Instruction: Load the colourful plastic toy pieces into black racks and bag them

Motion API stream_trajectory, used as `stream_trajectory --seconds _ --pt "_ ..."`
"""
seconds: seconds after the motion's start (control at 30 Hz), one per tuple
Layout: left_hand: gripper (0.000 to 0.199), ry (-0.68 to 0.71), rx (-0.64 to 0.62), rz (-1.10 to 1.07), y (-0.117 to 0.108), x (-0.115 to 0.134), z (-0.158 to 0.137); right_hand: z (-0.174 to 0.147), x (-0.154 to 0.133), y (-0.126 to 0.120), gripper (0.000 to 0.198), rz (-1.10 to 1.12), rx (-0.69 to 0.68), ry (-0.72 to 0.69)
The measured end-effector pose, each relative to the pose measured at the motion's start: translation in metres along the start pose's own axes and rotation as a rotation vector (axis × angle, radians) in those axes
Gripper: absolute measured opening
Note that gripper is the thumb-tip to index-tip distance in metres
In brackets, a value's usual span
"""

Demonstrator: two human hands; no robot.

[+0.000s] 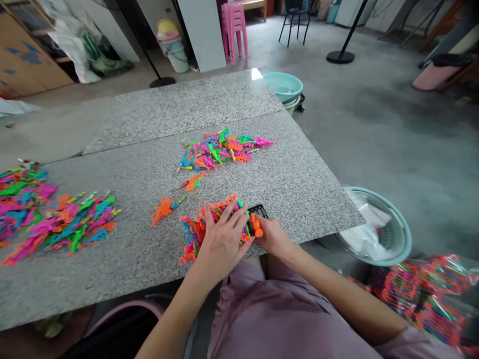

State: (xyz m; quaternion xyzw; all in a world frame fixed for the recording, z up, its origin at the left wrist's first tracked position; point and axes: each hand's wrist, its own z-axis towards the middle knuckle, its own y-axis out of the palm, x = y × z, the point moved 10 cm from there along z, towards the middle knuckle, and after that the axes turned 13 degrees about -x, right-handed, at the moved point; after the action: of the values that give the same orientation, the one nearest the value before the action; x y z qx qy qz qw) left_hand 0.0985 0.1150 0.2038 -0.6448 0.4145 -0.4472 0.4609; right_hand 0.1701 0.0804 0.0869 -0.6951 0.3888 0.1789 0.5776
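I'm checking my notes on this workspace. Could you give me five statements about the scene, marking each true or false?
1. The left hand lies spread over a row of colourful plastic pieces. True.
2. A separate pile lies on the table beyond that row. True.
3. The right hand rests on the separate pile. False: the right hand is at an orange piece, near a black mesh item.
4. The stacked stools are blue. False: the stacked stools are pink.
5. A basket on the floor holds whitish plastic. True.
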Motion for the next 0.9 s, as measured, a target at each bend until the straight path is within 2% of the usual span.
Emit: stream_trajectory --seconds 0.1,0.3,0.37,0.47,0.53,0.57,0.63,0.7,0.77,0.83,0.9 --pt "0.049 -0.004 0.022 -0.002 -0.002 -0.001 0.000 0.006 -0.012 0.001 0.025 -0.090 -0.026 -0.058" --pt "0.036 0.002 0.049 0.018 -0.001 -0.001 0.004 0.011 -0.022 0.009 0.017 -0.072 -0.062 -0.127" --pt "0.032 -0.018 0.054 0.022 0.001 -0.004 0.005 0.009 -0.024 0.002 0.024 -0.097 -0.060 -0.148" --pt "0.027 -0.021 0.069 0.044 0.002 -0.005 0.006 0.021 -0.024 -0.018 0.021 -0.172 -0.196 -0.199" --pt "0.027 -0.006 0.078 0.061 0.002 -0.004 0.005 0.047 -0.018 -0.050 0.014 -0.247 -0.197 -0.166" --pt "0.028 -0.002 0.083 0.067 0.003 -0.004 0.005 0.065 -0.017 -0.074 0.016 -0.271 -0.112 -0.136" --pt "0.030 -0.003 0.094 0.074 0.004 -0.005 0.003 0.105 -0.025 -0.109 0.036 -0.310 0.054 -0.125" --pt "0.033 -0.001 0.104 0.095 0.006 -0.006 0.001 0.147 -0.039 -0.120 0.048 -0.322 0.136 -0.119" --pt "0.036 0.011 0.101 0.124 0.010 -0.007 0.000 0.183 -0.047 -0.120 0.048 -0.298 0.202 -0.046" --pt "0.036 0.009 0.122 0.134 0.009 -0.008 -0.003 0.207 -0.045 -0.119 0.041 -0.247 0.247 0.066" --pt "0.035 0.000 0.129 0.119 0.007 -0.008 -0.004 0.217 -0.035 -0.120 0.036 -0.202 0.238 0.135"
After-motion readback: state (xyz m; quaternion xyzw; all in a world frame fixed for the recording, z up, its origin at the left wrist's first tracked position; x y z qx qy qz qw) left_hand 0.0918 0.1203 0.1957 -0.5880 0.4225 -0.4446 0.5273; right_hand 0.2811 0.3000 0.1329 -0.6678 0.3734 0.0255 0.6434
